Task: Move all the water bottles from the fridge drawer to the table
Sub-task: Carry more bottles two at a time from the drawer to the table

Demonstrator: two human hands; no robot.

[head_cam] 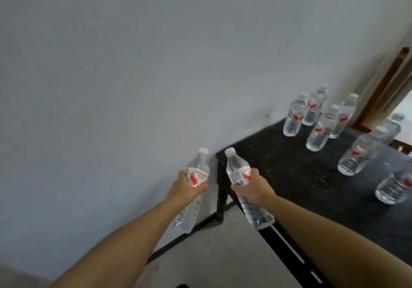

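1. Two bottles are in our hands: the left hand (186,188) wraps its fingers round the label band of the left bottle (196,176), and the right hand (254,187) curls round the label of the right bottle (238,171). Both bottles are carried in the air, caps up and tilted, with their lower halves hanging below the fists.
2. The table (289,171) is a dark top lying from about 1 to 4 o'clock of our hands. The right bottle hangs over its near corner; the left bottle is off it, beside the wall (111,64) at 11 o'clock.
3. Standing bottles (321,129) are already grouped at 2 o'clock, with more near the frame's right edge at 3 o'clock.
4. We judge these bottles to be full and so fairly heavy for one hand. The thin clear plastic will likely dent under a hard squeeze, and, coming from a fridge, may be slippery with damp.
5. The label band looks the best place to hold, being drier and stiffer than the ribbed lower part.
6. The fridge drawer is not in view, so we cannot tell how many remain.
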